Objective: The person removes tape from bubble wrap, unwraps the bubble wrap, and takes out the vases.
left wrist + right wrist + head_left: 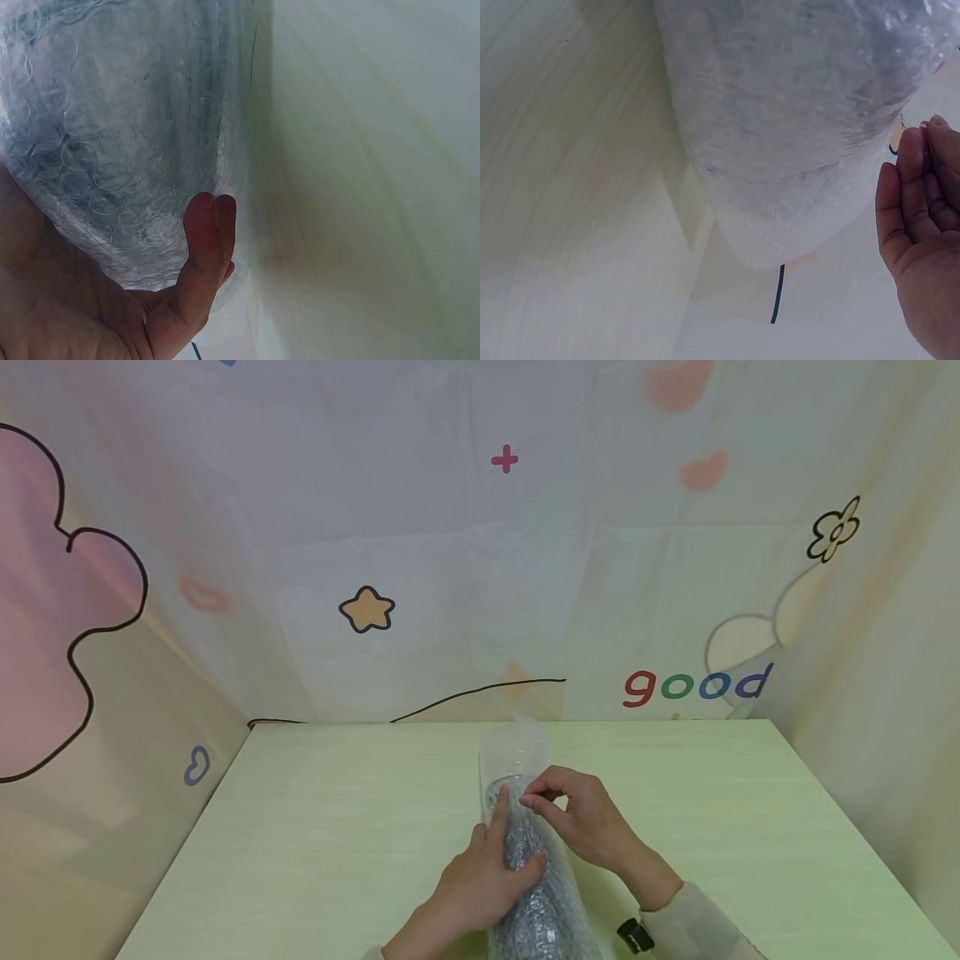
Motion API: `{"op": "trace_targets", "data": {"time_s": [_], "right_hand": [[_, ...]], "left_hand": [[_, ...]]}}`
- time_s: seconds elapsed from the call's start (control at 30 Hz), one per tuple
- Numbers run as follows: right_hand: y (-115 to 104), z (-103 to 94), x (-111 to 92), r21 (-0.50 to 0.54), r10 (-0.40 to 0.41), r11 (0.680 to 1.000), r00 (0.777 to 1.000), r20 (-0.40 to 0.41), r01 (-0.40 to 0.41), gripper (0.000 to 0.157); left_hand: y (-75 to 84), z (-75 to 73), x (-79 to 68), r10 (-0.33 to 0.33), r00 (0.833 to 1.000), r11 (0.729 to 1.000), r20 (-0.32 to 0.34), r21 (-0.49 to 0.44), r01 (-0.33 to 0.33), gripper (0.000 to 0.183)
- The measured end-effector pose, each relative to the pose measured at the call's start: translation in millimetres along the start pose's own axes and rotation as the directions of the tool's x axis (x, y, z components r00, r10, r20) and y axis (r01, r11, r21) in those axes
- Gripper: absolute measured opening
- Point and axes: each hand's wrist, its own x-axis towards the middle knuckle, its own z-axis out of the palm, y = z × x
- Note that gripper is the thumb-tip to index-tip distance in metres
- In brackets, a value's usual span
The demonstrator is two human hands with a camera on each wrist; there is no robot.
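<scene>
A long bundle in clear bubble wrap [536, 906] lies lengthwise on the table, its far end a flat flap of loose wrap [514, 747]. What is inside looks dark and is blurred by the wrap. My left hand [480, 885] presses on the bundle, index finger straight along it and thumb spread across its top. Lower fingers [202, 247] bend beside its flank in the left wrist view. Near the far end, my right hand [592, 818] brings thumb and fingertips together just over the wrap. I cannot tell whether something thin is between them.
The pale green table [337, 827] reaches back to a printed curtain [450, 568] with hearts, a star and the word "good". A small black object [635, 936] sits at the right sleeve's cuff.
</scene>
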Motion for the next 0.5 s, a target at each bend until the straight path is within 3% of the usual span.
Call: {"op": "trace_targets", "data": {"time_s": [0.5], "right_hand": [[0.6,2.3,1.2,0.018,-0.020,1.000,1.000,-0.007,0.021,0.009]], "left_hand": [[-1.2,1.2,1.2,-0.003,1.000,1.000,0.006,0.007,0.003,0.091]]}}
